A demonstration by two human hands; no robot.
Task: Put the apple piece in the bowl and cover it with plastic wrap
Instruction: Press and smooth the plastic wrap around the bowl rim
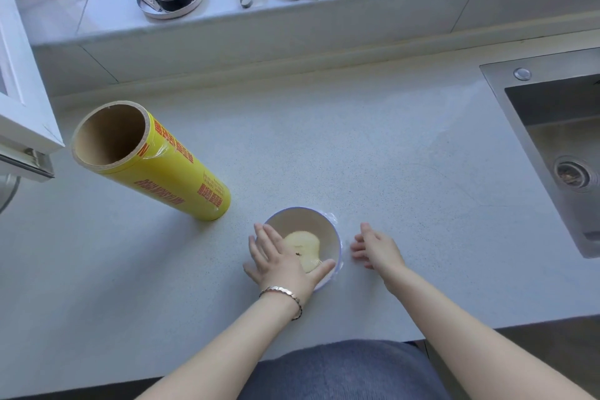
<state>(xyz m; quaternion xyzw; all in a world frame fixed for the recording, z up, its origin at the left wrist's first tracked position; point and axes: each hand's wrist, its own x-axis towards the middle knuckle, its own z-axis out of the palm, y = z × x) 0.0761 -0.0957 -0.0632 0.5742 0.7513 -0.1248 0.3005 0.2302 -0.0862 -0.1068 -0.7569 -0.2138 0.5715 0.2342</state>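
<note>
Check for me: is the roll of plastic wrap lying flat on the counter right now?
No, the yellow plastic wrap roll stands upright on the counter, left of the bowl, with neither hand on it.

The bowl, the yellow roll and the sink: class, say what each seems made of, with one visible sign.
Bowl: probably glazed ceramic, smooth and cream inside. Yellow roll: brown cardboard core under glossy printed film. Sink: brushed steel, by its dull grey sheen.

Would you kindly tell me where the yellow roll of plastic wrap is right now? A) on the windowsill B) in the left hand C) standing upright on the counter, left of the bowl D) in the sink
C: the roll of plastic wrap stands on end on the counter, left of the bowl, with neither hand on it.
</note>
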